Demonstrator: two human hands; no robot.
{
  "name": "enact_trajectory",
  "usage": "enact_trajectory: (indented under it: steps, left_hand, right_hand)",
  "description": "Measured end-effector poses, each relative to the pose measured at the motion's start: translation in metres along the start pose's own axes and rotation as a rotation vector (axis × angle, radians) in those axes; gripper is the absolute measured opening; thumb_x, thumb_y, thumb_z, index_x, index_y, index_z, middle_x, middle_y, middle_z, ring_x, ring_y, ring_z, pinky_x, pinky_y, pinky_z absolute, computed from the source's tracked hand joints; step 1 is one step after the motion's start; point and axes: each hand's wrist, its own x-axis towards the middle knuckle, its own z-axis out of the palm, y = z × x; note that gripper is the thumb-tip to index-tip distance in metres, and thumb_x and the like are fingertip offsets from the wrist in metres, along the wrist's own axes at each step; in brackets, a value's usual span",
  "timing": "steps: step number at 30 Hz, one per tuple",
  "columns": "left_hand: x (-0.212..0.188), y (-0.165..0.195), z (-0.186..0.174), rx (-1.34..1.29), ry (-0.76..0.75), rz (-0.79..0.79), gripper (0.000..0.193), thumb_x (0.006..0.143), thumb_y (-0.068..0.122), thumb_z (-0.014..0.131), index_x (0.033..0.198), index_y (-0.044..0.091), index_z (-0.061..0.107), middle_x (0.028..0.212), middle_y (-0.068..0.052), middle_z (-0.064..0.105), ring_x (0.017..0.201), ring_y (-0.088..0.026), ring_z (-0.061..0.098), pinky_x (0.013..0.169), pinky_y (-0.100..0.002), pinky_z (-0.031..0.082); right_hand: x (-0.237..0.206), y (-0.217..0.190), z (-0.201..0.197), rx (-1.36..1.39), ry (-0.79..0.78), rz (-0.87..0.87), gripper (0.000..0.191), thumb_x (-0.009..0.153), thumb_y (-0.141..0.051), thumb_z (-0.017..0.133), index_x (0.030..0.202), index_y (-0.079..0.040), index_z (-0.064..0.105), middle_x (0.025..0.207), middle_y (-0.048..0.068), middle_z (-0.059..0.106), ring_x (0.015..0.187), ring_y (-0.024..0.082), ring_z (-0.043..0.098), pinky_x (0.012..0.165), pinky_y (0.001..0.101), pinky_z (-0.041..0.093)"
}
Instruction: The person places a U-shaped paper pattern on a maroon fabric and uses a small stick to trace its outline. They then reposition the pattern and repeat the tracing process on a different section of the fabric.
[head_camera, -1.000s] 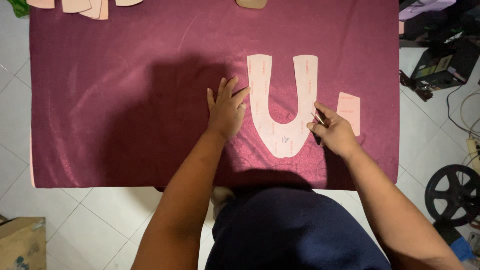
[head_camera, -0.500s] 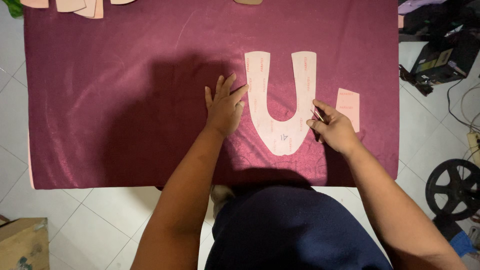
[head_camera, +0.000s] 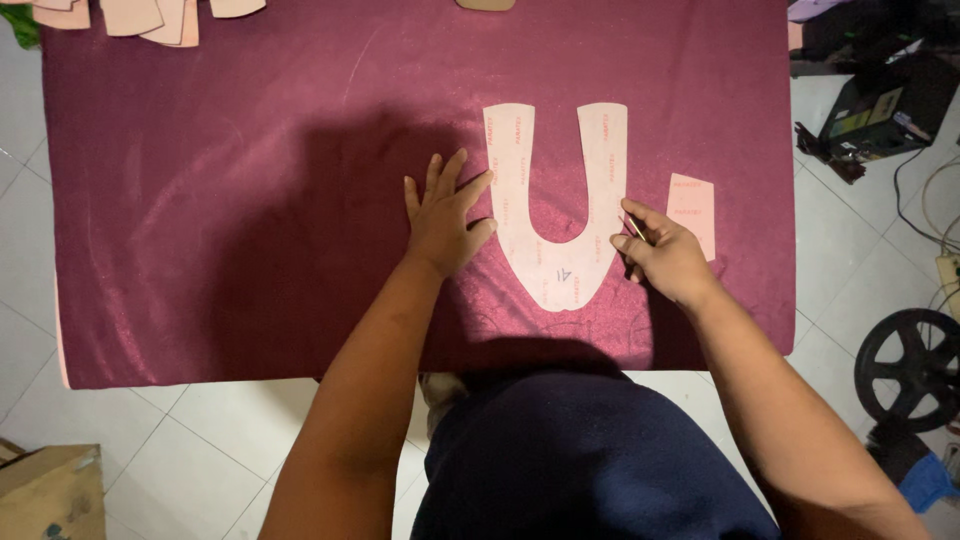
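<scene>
Tracing looks to be the step in hand: the right hand (head_camera: 668, 258) pinches a thin dark marking tool (head_camera: 636, 228) with its tip at the outer edge of the right leg of the pale pink U-shaped paper pattern piece (head_camera: 556, 270). That pattern lies flat on the maroon fabric (head_camera: 250, 200) spread over the counter, its open end pointing away from the person. The left hand (head_camera: 445, 222) lies flat with fingers spread on the fabric just left of the pattern, its thumb touching the pattern's left leg, gripping nothing. A small pale pink rectangular paper piece (head_camera: 692, 212) sits just right of the pattern. The next move, I judge, calls for steady pressure from the flat hand so the pattern cannot slide while the tip follows its outline.
</scene>
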Motion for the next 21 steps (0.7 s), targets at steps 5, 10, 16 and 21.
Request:
enact_trajectory:
  steps: [5, 10, 16, 21]
  left_hand:
    - [0.0002, 0.0027, -0.0016, 0.001, 0.002, -0.015, 0.067, 0.082, 0.032, 0.079, 0.145, 0.027, 0.055, 0.169, -0.007, 0.021, 0.157, -0.032, 0.005, 0.123, -0.062, -0.008]
    - [-0.0006, 0.0031, -0.0027, 0.003, 0.012, -0.018, 0.068, 0.082, 0.031, 0.079, 0.145, 0.027, 0.055, 0.169, -0.006, 0.021, 0.157, -0.031, 0.006, 0.123, -0.062, -0.008]
    - [-0.0001, 0.005, -0.0043, -0.001, 0.017, -0.027, 0.065, 0.081, 0.03, 0.08, 0.142, 0.024, 0.055, 0.168, -0.007, 0.024, 0.157, -0.032, 0.008, 0.123, -0.063, -0.007]
    - [-0.0007, 0.0037, -0.0066, -0.03, 0.043, -0.027, 0.063, 0.079, 0.031, 0.081, 0.136, 0.016, 0.056, 0.168, -0.009, 0.027, 0.158, -0.033, 0.011, 0.123, -0.064, -0.006]
  right_hand:
    - [0.0018, 0.0006, -0.001, 0.088, -0.011, 0.042, 0.054, 0.097, -0.011, 0.064, 0.15, -0.015, 0.055, 0.076, 0.0, 0.059, 0.059, 0.009, 0.054, 0.051, 0.0252, 0.049]
    - [0.0019, 0.0008, -0.0023, 0.086, -0.008, 0.054, 0.052, 0.098, -0.011, 0.062, 0.15, -0.016, 0.056, 0.077, 0.0, 0.06, 0.058, 0.008, 0.054, 0.051, 0.0243, 0.049]
    - [0.0028, 0.0021, -0.0007, 0.045, -0.006, 0.005, 0.06, 0.093, -0.006, 0.069, 0.15, -0.014, 0.054, 0.078, 0.003, 0.061, 0.058, 0.01, 0.054, 0.049, 0.0256, 0.048]
    - [0.002, 0.0024, 0.0038, 0.031, 0.013, -0.02, 0.063, 0.09, -0.005, 0.072, 0.15, -0.012, 0.053, 0.082, 0.001, 0.065, 0.059, 0.007, 0.056, 0.049, 0.0246, 0.049]
